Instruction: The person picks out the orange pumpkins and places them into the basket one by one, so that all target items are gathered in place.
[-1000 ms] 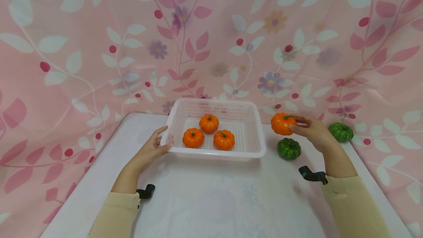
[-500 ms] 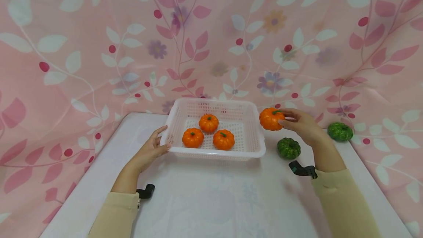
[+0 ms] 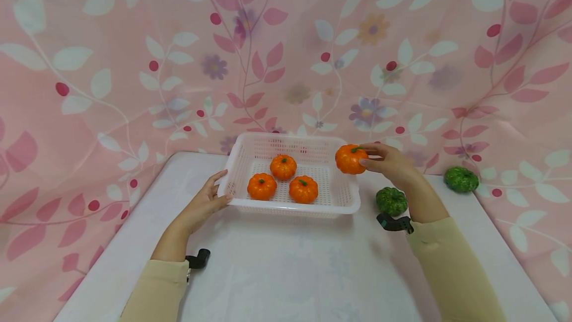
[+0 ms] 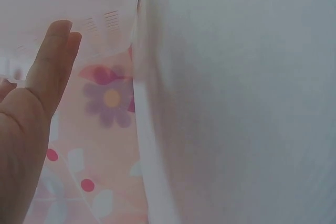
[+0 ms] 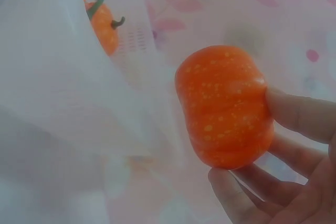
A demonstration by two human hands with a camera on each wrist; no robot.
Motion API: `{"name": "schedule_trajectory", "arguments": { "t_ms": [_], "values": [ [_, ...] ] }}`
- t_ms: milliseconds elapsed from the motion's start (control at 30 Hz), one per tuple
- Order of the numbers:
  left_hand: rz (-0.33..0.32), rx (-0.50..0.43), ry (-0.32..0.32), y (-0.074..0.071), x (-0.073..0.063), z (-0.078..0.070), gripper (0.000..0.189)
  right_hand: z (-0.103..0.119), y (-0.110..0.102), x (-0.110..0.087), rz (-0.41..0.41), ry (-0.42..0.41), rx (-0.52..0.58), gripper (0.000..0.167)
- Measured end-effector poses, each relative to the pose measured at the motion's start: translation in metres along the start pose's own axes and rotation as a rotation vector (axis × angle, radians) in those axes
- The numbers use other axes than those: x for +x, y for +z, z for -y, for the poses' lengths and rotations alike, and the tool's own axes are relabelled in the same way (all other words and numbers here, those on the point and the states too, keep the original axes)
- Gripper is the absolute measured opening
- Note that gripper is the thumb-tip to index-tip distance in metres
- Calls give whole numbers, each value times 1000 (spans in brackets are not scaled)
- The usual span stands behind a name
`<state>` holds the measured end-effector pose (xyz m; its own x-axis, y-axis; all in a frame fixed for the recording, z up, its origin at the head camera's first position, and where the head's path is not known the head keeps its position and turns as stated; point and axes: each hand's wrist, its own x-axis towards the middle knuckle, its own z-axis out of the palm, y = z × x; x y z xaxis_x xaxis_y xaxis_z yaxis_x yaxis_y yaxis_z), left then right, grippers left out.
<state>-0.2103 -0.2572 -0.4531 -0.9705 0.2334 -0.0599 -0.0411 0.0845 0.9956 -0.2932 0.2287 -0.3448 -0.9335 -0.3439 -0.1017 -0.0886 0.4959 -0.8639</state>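
Note:
A white plastic basket (image 3: 286, 207) stands on the table with three small orange pumpkins inside, among them a front-left pumpkin (image 3: 261, 186), a back pumpkin (image 3: 283, 167) and a front-right pumpkin (image 3: 303, 189). My left hand (image 3: 203, 206) holds the basket's left end, thumb on the rim and fingers along the outer wall (image 4: 52, 61). Above the basket's right rim, my right hand (image 3: 390, 165) pinches another orange pumpkin (image 3: 350, 159) between thumb and fingers. The right wrist view shows this pumpkin (image 5: 226, 106) close up, its underside partly hidden by fingers.
A dark green pumpkin (image 3: 391, 201) sits on the table right of the basket, below my right forearm. Another green pumpkin (image 3: 461, 179) lies at the table's far right edge. A pink floral cloth (image 3: 295, 48) hangs behind the white-covered table (image 3: 286, 267).
My right hand has moved left with the orange pumpkin, from beside the basket to over its right rim. My left hand and the basket have stayed in place.

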Motion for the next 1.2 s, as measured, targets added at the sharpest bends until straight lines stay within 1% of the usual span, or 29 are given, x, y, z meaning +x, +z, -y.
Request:
{"name": "schedule_trajectory", "arguments": {
  "t_ms": [233, 400, 600, 800, 867, 1033, 1200],
  "values": [
    [-4, 2, -1, 0, 1, 0, 80, 8, 7, 14, 28, 1, 12, 60],
    [-6, 3, -1, 0, 1, 1, 80, 17, 12, 26, 39, -3, 6, 60],
    [-3, 2, 0, 1, 1, 0, 80, 23, 21, 42, 55, 22, -16, 57],
    [-9, 10, 0, 2, 2, -1, 81, 29, 30, 59, 53, 34, -54, 54],
    [-9, 7, 0, 2, 2, -1, 81, 31, 34, 63, 53, 46, -52, 54],
    [-8, 2, -5, 1, 1, 0, 80, 29, 43, 73, 73, 83, -1, 54],
    [-10, 15, -1, 1, 0, -1, 80, 22, 50, 84, 82, 100, 16, 52]
  ]
}}
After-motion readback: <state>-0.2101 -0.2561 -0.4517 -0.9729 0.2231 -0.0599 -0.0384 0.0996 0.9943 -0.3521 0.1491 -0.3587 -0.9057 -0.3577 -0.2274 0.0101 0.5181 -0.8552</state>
